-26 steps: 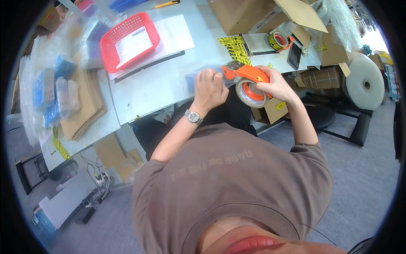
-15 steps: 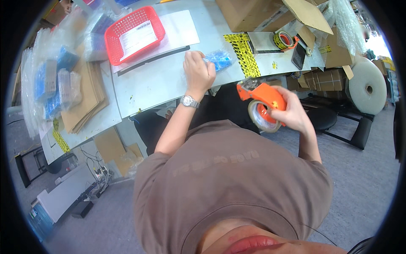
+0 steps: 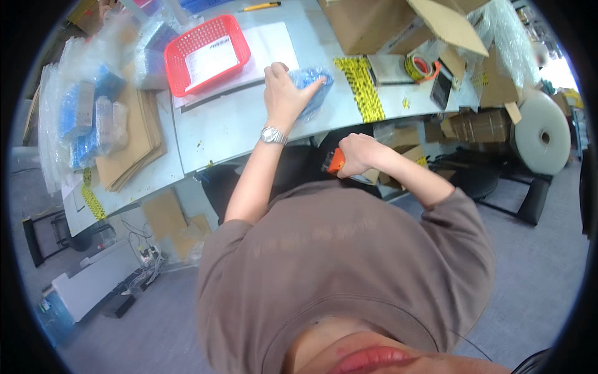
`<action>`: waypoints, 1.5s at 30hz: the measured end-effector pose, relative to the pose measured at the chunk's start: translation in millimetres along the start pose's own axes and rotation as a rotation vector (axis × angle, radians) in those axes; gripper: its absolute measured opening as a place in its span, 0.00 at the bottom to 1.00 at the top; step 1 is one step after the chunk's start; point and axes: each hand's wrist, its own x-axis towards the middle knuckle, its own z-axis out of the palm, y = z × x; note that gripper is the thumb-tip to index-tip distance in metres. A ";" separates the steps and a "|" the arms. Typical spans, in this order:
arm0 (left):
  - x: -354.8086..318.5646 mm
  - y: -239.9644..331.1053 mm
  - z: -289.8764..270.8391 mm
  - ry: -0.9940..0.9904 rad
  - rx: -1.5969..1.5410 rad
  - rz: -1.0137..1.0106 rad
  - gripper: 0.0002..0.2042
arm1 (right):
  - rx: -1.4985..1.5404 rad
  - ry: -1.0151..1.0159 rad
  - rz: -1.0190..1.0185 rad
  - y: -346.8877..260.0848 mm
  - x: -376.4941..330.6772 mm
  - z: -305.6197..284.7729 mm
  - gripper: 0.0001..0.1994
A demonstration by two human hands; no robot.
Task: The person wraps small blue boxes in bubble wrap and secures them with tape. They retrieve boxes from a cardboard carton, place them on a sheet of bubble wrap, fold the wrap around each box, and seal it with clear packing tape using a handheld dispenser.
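Observation:
My left hand (image 3: 288, 95), wearing a silver watch, grips a blue package (image 3: 316, 100) in clear bubble wrap near the table's front edge. Its thumb reaches across the top of the package, and the other fingers are along the left side. An orange tape dispenser (image 3: 337, 161) is in my closed right hand (image 3: 361, 154), in front of the table edge and close to my body. Most of the dispenser is hidden behind that hand. Part of its tape roll (image 3: 367, 177) shows below the fingers.
A red basket (image 3: 172, 70) holding a paper stands on white sheets left of my left hand. Wrapped blue packages (image 3: 76, 109) and brown paper envelopes (image 3: 138, 134) lie farther left. Right are yellow-black tape strips (image 3: 361, 87), a phone (image 3: 441, 88), a tape roll (image 3: 418, 67) and an open carton (image 3: 367, 28).
My left hand has gone from a closed fist beside the package to a spread grip over it, and the package has turned. The right hand has swung left with the dispenser, turning it away.

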 end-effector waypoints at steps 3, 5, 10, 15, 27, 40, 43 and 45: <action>22.6 -25.5 -4.2 0.129 0.136 0.531 0.28 | 0.266 0.365 0.113 40.4 -0.4 -25.6 0.28; 29.1 -45.0 6.8 0.005 0.174 0.656 0.23 | 0.352 0.613 0.189 65.3 -1.5 -48.9 0.26; 44.3 -28.6 -2.1 -0.361 0.465 0.671 0.31 | 0.074 1.128 0.321 157.2 64.3 -13.9 0.38; 39.5 -33.6 -0.9 -0.326 0.689 0.716 0.47 | -0.027 1.102 0.425 161.3 101.0 26.8 0.41; -51.1 -98.5 17.3 0.080 -0.189 -0.127 0.40 | 0.717 1.106 -0.388 37.5 160.3 30.6 0.41; -19.7 -64.9 -12.7 -0.069 0.058 -0.069 0.29 | 0.786 1.061 -0.072 25.9 130.3 -29.6 0.27; -12.8 -60.4 -32.6 -0.192 0.003 -0.195 0.24 | 0.667 1.123 -0.090 30.3 134.9 -33.0 0.24; -8.5 -62.4 -42.5 -0.175 -0.050 -0.125 0.21 | 0.682 1.025 -0.127 36.2 123.5 -41.5 0.22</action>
